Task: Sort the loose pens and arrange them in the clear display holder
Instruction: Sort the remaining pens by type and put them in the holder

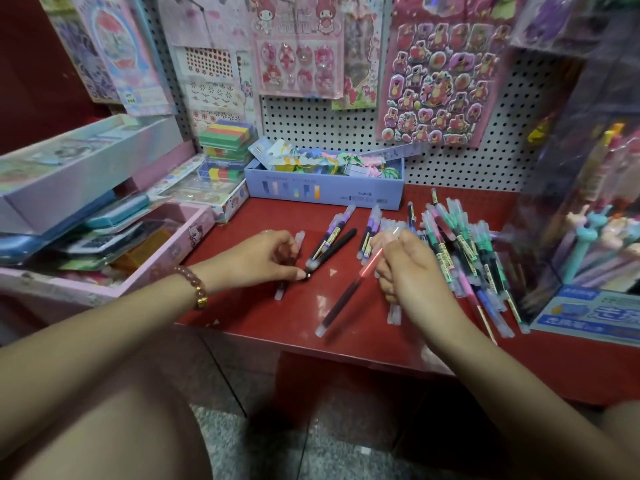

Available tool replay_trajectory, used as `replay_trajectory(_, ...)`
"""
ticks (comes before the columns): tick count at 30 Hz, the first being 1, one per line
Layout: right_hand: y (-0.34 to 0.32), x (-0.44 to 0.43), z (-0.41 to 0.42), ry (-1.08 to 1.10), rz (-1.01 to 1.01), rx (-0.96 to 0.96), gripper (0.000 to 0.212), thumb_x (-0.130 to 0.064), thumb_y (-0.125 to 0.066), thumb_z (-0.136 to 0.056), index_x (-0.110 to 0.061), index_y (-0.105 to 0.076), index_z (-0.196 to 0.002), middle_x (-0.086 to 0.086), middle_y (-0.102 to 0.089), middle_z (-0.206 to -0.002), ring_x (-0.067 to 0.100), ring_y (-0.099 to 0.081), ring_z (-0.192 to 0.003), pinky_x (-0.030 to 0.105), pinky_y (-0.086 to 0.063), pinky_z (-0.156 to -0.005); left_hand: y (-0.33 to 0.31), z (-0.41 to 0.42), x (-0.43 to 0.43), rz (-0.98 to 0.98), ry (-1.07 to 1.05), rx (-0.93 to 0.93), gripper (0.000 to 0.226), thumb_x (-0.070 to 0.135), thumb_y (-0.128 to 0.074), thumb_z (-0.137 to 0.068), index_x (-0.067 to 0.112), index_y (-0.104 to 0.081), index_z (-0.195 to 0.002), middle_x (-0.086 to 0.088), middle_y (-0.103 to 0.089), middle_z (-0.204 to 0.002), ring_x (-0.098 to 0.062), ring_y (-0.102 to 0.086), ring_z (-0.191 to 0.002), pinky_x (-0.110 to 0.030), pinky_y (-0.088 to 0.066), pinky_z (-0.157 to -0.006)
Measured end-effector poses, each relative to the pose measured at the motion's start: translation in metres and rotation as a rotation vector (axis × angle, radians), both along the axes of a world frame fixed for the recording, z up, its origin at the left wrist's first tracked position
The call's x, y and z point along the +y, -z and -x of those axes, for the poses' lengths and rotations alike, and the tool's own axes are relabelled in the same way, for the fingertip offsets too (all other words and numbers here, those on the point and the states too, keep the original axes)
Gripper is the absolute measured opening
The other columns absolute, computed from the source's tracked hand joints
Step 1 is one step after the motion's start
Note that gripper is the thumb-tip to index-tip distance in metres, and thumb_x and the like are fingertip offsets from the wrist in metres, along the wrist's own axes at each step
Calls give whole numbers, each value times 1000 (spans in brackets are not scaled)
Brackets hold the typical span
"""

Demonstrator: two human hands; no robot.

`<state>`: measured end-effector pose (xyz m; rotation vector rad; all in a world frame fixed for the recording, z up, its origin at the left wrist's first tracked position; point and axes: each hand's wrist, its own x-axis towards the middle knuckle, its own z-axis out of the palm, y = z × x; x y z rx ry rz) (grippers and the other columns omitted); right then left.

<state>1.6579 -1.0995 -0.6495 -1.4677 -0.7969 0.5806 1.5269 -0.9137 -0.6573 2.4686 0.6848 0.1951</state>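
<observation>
On the red table, the left hand curls its fingers round a clear-capped pen, its thumb beside a black pen. The right hand grips a bundle of pens. The loose pile lies at the right hand's 3 o'clock, crowding the clear display holder. A blue box sits at 12 o'clock.

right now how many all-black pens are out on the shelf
1. The black pen lies slanted on the shelf, its lower end by the left hand. Others may be hidden in the pile at the right.
</observation>
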Motion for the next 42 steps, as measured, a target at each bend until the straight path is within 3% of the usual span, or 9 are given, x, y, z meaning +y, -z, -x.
replay_trajectory(6,-5,-1,-2,-1,-22,-9,23,-20,-37,-101,-13,-48,-82,-10,-34,-47,0,-27,-35,13,-23,-35,4,-1,8,70,-60,-10,36,3,-74,-76,12,-50,-102,-2,-64,-88,-30,-66,-63,-20,-48,-49)
replay_trajectory(12,-7,-6,-3,30,21,-65,31,-27,-40,-100,-17,-53,-73,-12,-29,-38,4,-27,-35,22,-25,-47,-7,1,3,148,-121,-200,28,-4,-68,-79,19,-55,-88,4,-59,-77,-9,-59,-59,-23,-49,-60)
replay_trajectory(17,-21,-12,-8,113,-73,-247,27,-26,-39,-100,-19,-57,-81,-14,-44,-40,2,-40,-40,20,-34,-46,-40,-23,-39,138,127,-406,18,11,-52,-93,27,-59,-94,-19,-60,-89,-19,-52,-65,-32,-47,-60)
replay_trajectory(20,-33,-24,-24,268,-164,-449,25,-31,-38,-98,-25,-56,-82,-14,-47,-54,0,-44,-54,26,-37,-59,-58,-49,-77,137,254,-503,19,13,-43,-97,25,-57,-97,5,-59,-77,-8,-53,-62,-20,-42,-57)
replay_trajectory(25,-60,-55,-52,472,-307,-509,28,-23,-39,-100,-19,-46,-74,-11,-44,-54,0,-40,-51,20,-31,-53,-70,-96,-130,154,423,-581,24,22,-38,-94,16,-57,-107,-10,-66,-94,-26,-61,-91,-43,-48,-87)
replay_trajectory(31,-81,-97,-76,527,-415,-510,25,-28,-51,-95,-12,-49,-77,15,-49,-54,10,-44,-43,27,-34,-44,-86,-138,-175,398,527,-694,23,5,-40,-98,15,-56,-112,-1,-65,-81,-4,-62,-72,-13,-46,-67)
replay_trajectory(34,-89,-119,-90,702,-445,-647,21,-30,-48,-96,-24,-43,-76,-5,-45,-52,5,-39,-46,29,-34,-47,-93,-155,-188,176,501,-787,28,15,-43,-94,15,-61,-116,5,-64,-105,0,-58,-99,-15,-42,-86)
replay_trajectory(38,-95,-155,-117,1005,-554,-702,16,-21,-41,-100,-25,-40,-85,-24,-50,-56,-7,-42,-51,12,-33,-54,-93,-175,-203,-151,411,-837,38,9,-40,-87,19,-61,-116,0,-45,-126,-11,-38,-122,-23,-28,-105)
replay_trajectory(42,-92,-172,-131,1049,-455,-763,17,-18,-41,-101,-23,-39,-84,-30,-51,-59,-9,-45,-52,10,-32,-53,-99,-198,-208,-640,447,-719,49,19,-30,-79,26,-61,-116,2,-45,-142,-17,-28,-136,-40,-12,-108)
